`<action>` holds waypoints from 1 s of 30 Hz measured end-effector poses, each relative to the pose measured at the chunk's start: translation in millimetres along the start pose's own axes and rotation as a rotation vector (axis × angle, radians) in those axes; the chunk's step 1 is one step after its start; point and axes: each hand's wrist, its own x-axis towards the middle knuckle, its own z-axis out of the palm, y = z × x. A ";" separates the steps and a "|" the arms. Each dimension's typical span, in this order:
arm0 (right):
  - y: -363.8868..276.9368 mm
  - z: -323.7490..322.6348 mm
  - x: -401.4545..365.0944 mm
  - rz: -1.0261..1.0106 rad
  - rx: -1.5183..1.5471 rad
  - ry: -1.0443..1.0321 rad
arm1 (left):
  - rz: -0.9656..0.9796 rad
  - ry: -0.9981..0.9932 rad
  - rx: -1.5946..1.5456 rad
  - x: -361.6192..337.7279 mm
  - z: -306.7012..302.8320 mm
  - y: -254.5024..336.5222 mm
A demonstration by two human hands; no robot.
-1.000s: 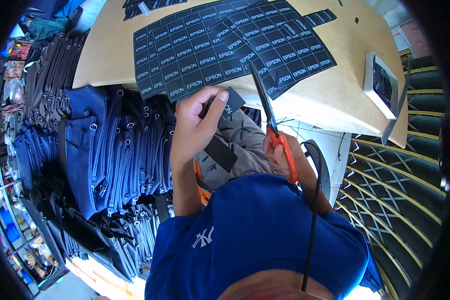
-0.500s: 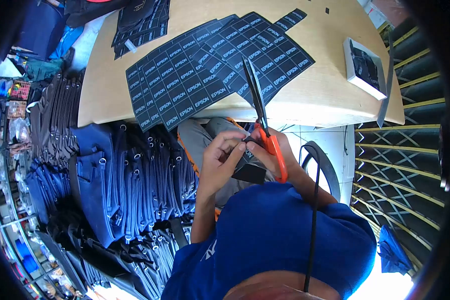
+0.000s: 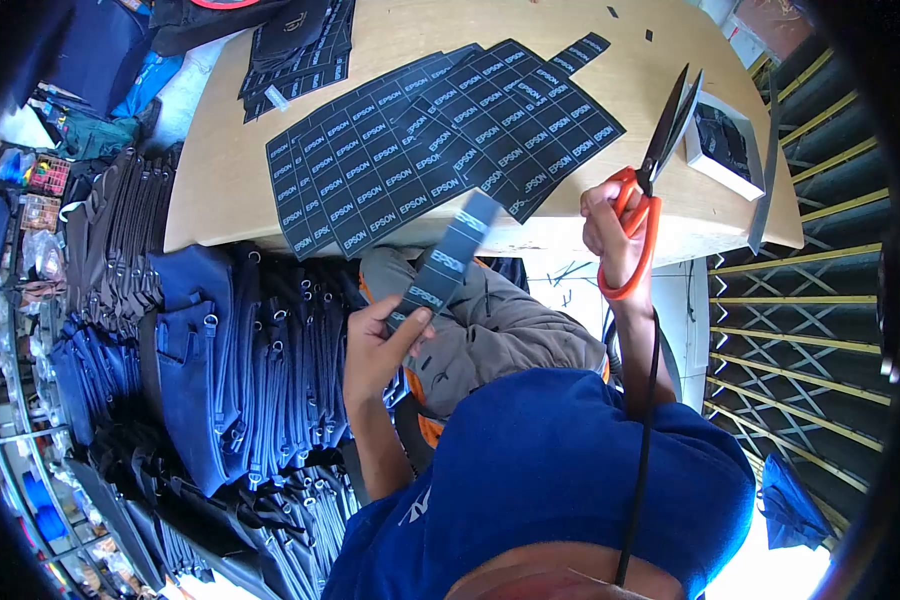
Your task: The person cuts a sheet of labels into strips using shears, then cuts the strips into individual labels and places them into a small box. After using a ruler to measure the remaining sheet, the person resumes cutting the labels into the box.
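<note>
My left hand [image 3: 382,345] pinches the lower end of a dark strip printed with EPSON labels [image 3: 446,262], which slants up and right above my lap. The strip's upper end is a little blurred. Out to the right, my right hand [image 3: 615,235] is closed round the orange handles of a pair of scissors [image 3: 648,190]. The scissors point upward, their long blades slightly parted, near the table's right side. Beyond the strip, dark sheets with rows of EPSON labels [image 3: 400,160] overlap on the table.
The wooden table [image 3: 205,190] curves in front of me. On it are a white box [image 3: 725,150] at right and dark pieces [image 3: 300,50] at far left. Dark blue bags [image 3: 260,360] hang at my left. A folding metal gate [image 3: 800,300] stands at right.
My hands have moved apart. The left has shifted left and down with the strip now extended; the right has carried the scissors up and right.
</note>
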 end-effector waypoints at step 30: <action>-10.5 6.9 -32.7 0.081 0.015 -0.117 | 0.286 0.025 0.328 48.6 28.7 33.8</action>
